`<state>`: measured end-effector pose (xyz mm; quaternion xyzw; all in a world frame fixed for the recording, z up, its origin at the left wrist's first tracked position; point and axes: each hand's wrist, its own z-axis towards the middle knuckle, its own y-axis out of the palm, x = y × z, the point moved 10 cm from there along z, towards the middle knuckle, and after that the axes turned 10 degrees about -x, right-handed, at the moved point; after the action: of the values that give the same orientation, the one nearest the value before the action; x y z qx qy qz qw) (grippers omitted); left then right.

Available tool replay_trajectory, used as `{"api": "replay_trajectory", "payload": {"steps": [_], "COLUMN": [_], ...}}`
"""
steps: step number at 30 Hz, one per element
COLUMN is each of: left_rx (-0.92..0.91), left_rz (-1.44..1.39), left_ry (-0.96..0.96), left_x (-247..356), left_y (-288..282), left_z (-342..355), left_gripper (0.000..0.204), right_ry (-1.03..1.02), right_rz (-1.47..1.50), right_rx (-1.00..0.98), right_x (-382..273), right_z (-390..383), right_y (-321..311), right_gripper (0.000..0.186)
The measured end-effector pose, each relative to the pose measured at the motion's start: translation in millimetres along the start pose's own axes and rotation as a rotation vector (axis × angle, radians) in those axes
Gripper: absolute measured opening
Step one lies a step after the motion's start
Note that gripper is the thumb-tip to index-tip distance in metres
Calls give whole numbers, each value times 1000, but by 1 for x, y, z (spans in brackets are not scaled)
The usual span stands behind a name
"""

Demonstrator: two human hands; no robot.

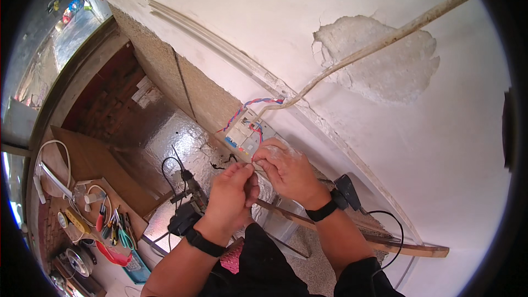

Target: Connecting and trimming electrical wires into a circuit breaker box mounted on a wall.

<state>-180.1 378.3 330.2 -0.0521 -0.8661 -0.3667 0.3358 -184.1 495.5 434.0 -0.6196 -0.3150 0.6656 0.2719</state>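
White plaster wall (pixel 385 148) fills most of the view, with a big chipped patch (pixel 379 58) of bare render up right. A long white conduit strip (pixel 231 58) runs diagonally down the wall from upper left toward lower right; a dirty white cable (pixel 385 41) comes in from upper right, crosses the chipped patch and drops to the small wall-mounted electrical box (pixel 246 132). Rough grey render band (pixel 203 99) sits left of the box, and below it a shiny floor (pixel 165 137). Far lower left, a cardboard sheet (pixel 93 159) on the floor carries a loose spread of hand tools (pixel 113 225) with red, yellow and green handles, plus a coiled white cable (pixel 52 159). A wooden batten (pixel 374 239) leans along the wall base under the forearms. Box is open, its insides showing, with a twisted red-blue wire pair (pixel 247 105) looping out of its top and over to the left. Both hands are just below the box, touching each other. Right hand (pixel 289 170) has its fingers curled, fingertips pinched together on something thin at the lower edge of the box; too small to tell which wire. Left hand (pixel 234 192) is half closed, fingertips pressed up against the right hand's at the same spot; can't tell what it grips, if anything. Black bands on both wrists; a black device (pixel 346 191) sits by the right wrist with a thin black lead (pixel 393 236) trailing off it.
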Motion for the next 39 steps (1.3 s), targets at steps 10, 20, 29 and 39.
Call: {"api": "replay_trajectory", "payload": {"steps": [10, 20, 29, 39], "left_rx": [210, 217, -5, 181], "left_rz": [1101, 1319, -147, 1144], "left_ry": [806, 881, 87, 856], "left_x": [72, 75, 0, 81], "left_y": [14, 35, 7, 35], "left_z": [-41, -36, -1, -41], "left_gripper": [17, 14, 10, 15], "right_ry": [-9, -72, -53, -39], "right_rz": [43, 5, -4, 30], "right_rx": [1, 4, 5, 25], "right_x": [0, -7, -3, -5], "right_z": [0, 2, -1, 0], "right_y": [-2, -4, -4, -6], "right_gripper": [10, 13, 10, 11]}}
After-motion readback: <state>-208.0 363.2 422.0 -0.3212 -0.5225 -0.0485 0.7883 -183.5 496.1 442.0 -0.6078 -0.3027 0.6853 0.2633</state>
